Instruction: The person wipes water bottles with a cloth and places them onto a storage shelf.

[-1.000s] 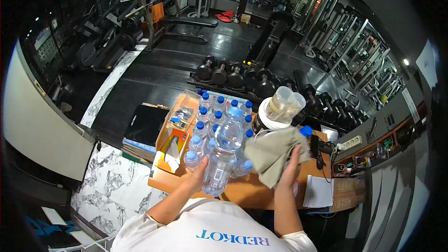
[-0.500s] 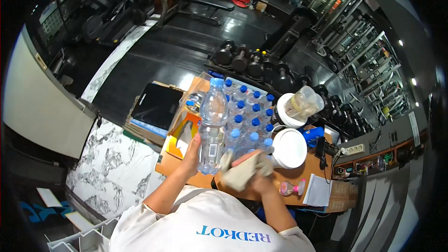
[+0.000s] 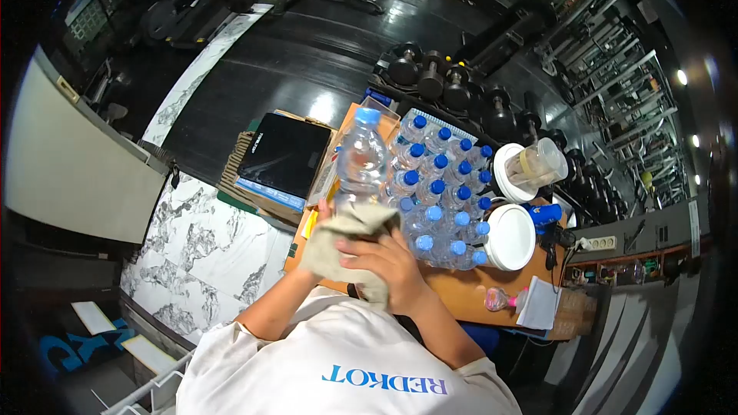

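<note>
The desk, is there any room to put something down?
Yes, a bare patch of desk lies in front of the small bottles, left of the pink bottle. It's crowded where the small bottles stand packed beside the white lid.

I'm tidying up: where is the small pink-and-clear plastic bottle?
In the head view, the pink-and-clear bottle lies near-right on the wooden desk, just left of white papers.

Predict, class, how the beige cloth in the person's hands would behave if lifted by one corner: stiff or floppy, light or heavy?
The beige cloth would probably hang floppy, since it creases and drapes around the fingers of the right hand. Its thin-looking folds suggest that it is light. Being soft and bunched, it seems unlikely to roll.
</note>
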Available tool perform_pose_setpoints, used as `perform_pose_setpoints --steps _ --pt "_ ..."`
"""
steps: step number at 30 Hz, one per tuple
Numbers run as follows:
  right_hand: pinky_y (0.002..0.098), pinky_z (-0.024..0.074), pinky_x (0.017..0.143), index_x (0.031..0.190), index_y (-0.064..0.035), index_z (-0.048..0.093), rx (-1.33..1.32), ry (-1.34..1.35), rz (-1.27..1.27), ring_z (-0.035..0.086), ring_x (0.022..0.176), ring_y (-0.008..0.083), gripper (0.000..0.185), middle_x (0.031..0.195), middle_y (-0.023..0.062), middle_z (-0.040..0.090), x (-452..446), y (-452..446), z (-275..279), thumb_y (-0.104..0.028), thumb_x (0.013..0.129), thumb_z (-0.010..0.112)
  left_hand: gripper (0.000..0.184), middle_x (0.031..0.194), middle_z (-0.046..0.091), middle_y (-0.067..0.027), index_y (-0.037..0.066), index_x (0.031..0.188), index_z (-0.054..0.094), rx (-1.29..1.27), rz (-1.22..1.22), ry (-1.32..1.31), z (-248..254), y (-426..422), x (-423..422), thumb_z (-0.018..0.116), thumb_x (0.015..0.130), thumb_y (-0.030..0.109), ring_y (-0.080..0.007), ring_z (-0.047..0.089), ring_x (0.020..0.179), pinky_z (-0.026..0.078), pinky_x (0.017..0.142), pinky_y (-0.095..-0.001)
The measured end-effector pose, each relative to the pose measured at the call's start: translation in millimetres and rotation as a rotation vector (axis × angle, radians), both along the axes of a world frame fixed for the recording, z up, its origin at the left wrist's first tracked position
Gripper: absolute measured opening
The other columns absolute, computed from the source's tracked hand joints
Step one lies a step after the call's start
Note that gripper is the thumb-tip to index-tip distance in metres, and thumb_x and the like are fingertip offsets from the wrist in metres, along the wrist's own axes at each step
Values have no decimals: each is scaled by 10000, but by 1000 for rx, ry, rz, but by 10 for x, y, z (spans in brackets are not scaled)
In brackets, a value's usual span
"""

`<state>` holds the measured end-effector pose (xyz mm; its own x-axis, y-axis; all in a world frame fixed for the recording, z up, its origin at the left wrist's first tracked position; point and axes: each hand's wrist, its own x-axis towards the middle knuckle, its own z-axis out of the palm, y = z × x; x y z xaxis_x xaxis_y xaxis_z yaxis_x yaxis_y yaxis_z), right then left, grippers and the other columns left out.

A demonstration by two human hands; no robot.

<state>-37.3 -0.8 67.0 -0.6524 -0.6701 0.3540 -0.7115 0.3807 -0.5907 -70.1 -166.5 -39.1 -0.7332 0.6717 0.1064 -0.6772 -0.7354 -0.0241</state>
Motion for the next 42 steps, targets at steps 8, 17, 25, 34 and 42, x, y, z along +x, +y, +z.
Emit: perform_pose_setpoints --steps 8,17,25,34,42 --pt "381 387 997 1291 -31 426 -941 -639 -823 512 1146 223 452 1267 109 507 247 549 -840 -358 979 429 859 1281 503 -129 78 1379 337 -797 334 232 369 84 -104 369 826 735 -261 519 1171 430 983 -426" --pt "393 388 1012 1333 -49 387 -1245 -946 -442 490 1190 215 470 1292 95 496 307 388 -637 -370 989 384 904 1375 340 -132 7 1403 205 -855 541 799 805 581 -108 697 780 440 -243 324 1295 210 1088 -379" --pt "278 427 875 1212 17 503 -693 -533 -565 543 1006 149 322 1104 99 585 422 969 -525 -163 945 495 988 1156 558 -168 79 1378 312 -525 155 533 825 1000 -122 561 703 755 -284 581 1043 481 896 -419" --pt "389 452 931 1244 -44 499 -1005 -357 -614 570 1021 217 415 1122 91 581 137 1934 401 -33 837 579 988 1054 585 -136 99 1337 361 -611 197 472 742 1466 117 396 693 848 -255 614 956 505 850 -415" --pt "469 391 950 1080 -111 618 54 539 -93 606 937 277 347 1083 91 626 203 1449 269 -192 744 646 820 1148 565 -149 97 1286 443 -312 334 290 714 1707 77 355 812 760 -259 584 1038 486 900 -391"
